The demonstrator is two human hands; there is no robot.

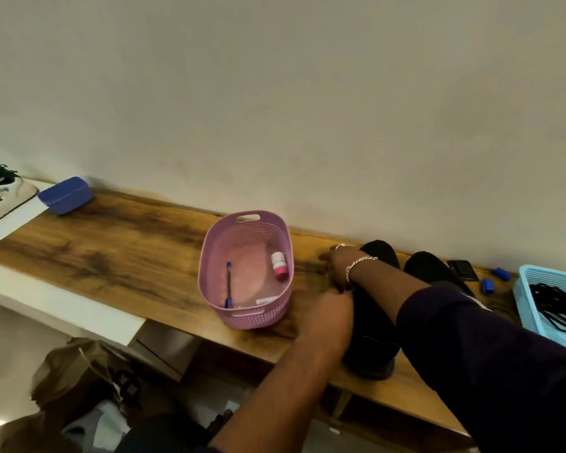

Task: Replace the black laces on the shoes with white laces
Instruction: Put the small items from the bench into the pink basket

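Both hands at the near black shoe [371, 338] on the wooden shelf [128, 253], just R of the pink basket [242, 273]: L hand [329, 317] & R hand [339, 263] fingers curled at its side, grip unclear; black laces [559, 307] in blue basket [526, 289] far R.

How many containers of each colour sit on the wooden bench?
Pink basket: 1
Light blue basket: 1
Dark blue lidded box: 1
Total: 3
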